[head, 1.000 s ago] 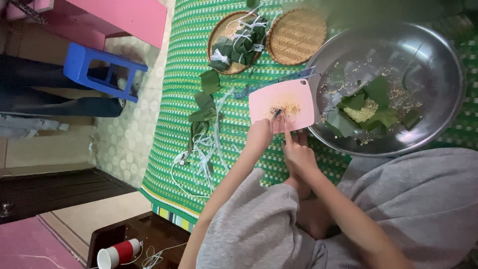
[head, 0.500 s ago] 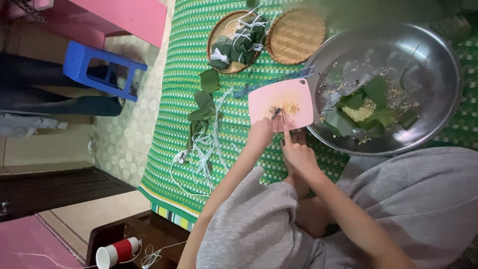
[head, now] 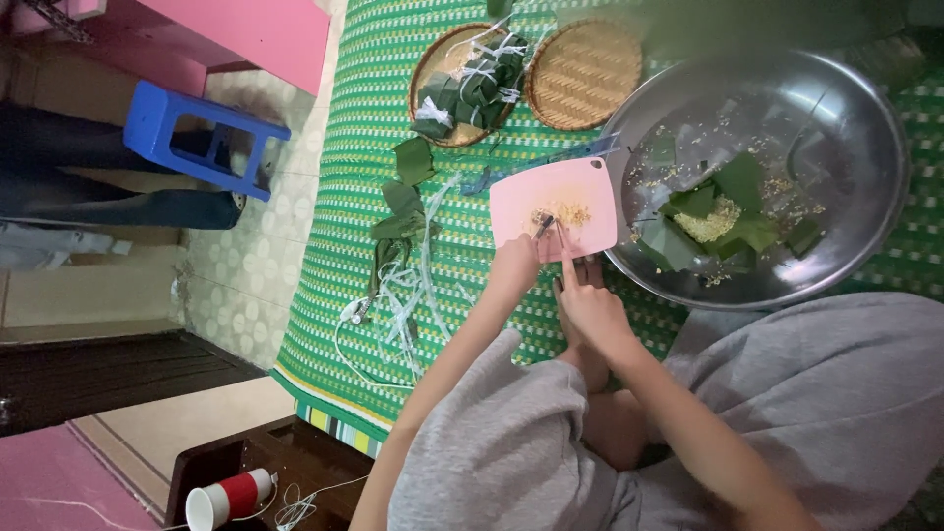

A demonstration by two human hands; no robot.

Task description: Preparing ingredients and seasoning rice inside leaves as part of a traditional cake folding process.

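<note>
Hidden and cropped regions. The tool gripped by the left hand (head: 513, 270) over the pink cutting board (head: 553, 202) is too small and dark to identify; only a thin tip shows beside the yellowish bits. The right hand (head: 590, 305) has its fingertips on the board's near edge, and its palm is out of sight. The person's torso and legs are cut by the lower and right edges. The green woven mat (head: 354, 197) runs past the top edge. The steel basin (head: 865, 128) covers the mat's far corner. The contents of the leaf-wrapped parcels (head: 482, 79) are concealed.
</note>
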